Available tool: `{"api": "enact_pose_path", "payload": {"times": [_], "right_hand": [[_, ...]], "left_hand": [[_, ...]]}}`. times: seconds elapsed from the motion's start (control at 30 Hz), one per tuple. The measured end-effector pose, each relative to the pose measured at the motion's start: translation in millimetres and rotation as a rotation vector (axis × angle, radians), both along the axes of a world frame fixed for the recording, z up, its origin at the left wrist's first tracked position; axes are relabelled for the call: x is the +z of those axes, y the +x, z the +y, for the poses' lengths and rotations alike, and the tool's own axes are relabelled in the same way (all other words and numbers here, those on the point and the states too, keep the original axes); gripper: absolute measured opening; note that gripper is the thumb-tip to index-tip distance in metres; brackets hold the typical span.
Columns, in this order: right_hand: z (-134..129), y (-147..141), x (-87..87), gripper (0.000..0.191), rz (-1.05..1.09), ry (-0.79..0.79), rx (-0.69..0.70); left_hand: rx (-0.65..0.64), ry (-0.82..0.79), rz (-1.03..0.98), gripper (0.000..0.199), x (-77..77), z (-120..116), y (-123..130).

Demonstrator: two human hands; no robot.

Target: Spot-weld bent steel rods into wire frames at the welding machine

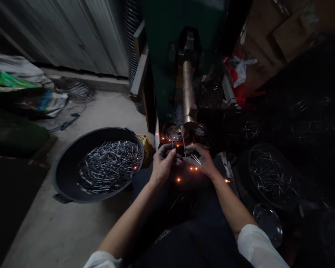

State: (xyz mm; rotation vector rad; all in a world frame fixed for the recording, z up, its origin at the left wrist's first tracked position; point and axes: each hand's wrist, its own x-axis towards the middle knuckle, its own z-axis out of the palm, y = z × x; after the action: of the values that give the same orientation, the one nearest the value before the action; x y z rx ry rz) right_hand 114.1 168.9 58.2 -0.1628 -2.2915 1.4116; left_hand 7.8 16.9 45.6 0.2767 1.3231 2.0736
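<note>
My left hand [162, 163] is closed, thumb against fingers, on a thin metal rod [172, 143] that points up toward the machine. Opposite it, my right hand [202, 159] is closed too, with a few loose metal rods [195, 160] lying across its fingers. Another thin rod [183, 146] stands upright by the right fingertips, its top close under the tip of the machine's metal arm [188, 93]. Glowing sparks [194, 169] scatter around both hands. The fingertips are dark and partly hidden, so exact contact is unclear.
The green machine [162, 74] rises straight ahead. To the left, a black tub [61, 163] holds many short metal rods; on the right stands another dark tub [251, 160] with rods. A small round dish [167, 136] sits beneath the arm. Cardboard boxes [290, 33] are behind.
</note>
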Motion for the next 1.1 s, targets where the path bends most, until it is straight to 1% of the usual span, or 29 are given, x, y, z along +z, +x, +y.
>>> {"api": "enact_pose_path", "payload": {"times": [0.07, 0.1, 0.2, 0.3, 0.4, 0.5, 0.63, 0.7, 0.77, 0.83, 0.87, 0.93, 1.0, 1.03, 1.07, 1.1], "right_hand": [[5.4, -7.2, -1.0, 0.026, -0.006, 0.011, -0.096], [9.0, -11.2, -1.1, 0.025, -0.016, 0.007, -0.113], [19.3, -22.0, -0.2, 0.024, -0.046, -0.059, -0.093], [25.0, -29.9, 0.4, 0.024, -0.036, -0.120, -0.120], [27.0, -36.0, -0.1, 0.025, -0.038, -0.151, -0.166], [28.5, -41.7, -2.0, 0.023, -0.024, -0.135, -0.189], [30.6, -45.8, -8.0, 0.025, -0.019, -0.149, -0.203], [31.1, -42.4, -11.3, 0.026, -0.026, -0.177, -0.213], [31.6, -31.6, -13.8, 0.027, -0.038, -0.241, -0.234], [32.5, -11.5, -15.8, 0.029, -0.062, -0.356, -0.251], [33.4, 1.8, -17.0, 0.029, -0.082, -0.414, -0.256], [36.0, 32.7, -21.1, 0.028, -0.131, -0.483, -0.267], [38.9, 64.2, -28.5, 0.029, -0.194, -0.485, -0.285], [40.0, 78.1, -33.3, 0.031, -0.234, -0.475, -0.292], [40.7, 89.9, -38.7, 0.033, -0.276, -0.464, -0.298], [40.8, 99.0, -44.3, 0.034, -0.317, -0.453, -0.305]], "left_hand": [[0.015, 0.002, -0.004, 0.040, 2.8, 8.8, -10.9], [0.021, 0.001, -0.006, 0.041, 4.6, 13.9, -16.8], [0.048, 0.002, 0.003, 0.041, 9.4, 28.4, -32.3], [0.066, 0.024, 0.017, 0.042, 10.1, 37.8, -41.8], [0.070, 0.046, 0.020, 0.042, 8.1, 42.6, -47.6], [0.075, 0.063, 0.022, 0.042, 5.2, 45.5, -53.0], [0.083, 0.040, 0.020, 0.037, 1.6, 50.1, -56.6], [0.094, 0.020, 0.031, 0.037, 1.5, 52.0, -55.2], [0.113, 0.007, 0.050, 0.038, 2.2, 49.6, -54.0], [0.144, -0.004, 0.039, 0.039, 1.4, 37.5, -56.7], [0.175, -0.008, 0.021, 0.039, -0.7, 26.5, -60.4], [0.295, -0.020, -0.031, 0.035, -9.4, -4.8, -71.7], [0.505, -0.054, -0.071, 0.027, -23.5, -43.4, -81.6], [0.608, -0.084, -0.105, 0.023, -31.2, -62.3, -82.6], [0.666, -0.120, -0.133, 0.022, -38.5, -79.3, -79.0], [0.667, -0.177, -0.132, 0.024, -44.4, -93.4, -70.1]]}}
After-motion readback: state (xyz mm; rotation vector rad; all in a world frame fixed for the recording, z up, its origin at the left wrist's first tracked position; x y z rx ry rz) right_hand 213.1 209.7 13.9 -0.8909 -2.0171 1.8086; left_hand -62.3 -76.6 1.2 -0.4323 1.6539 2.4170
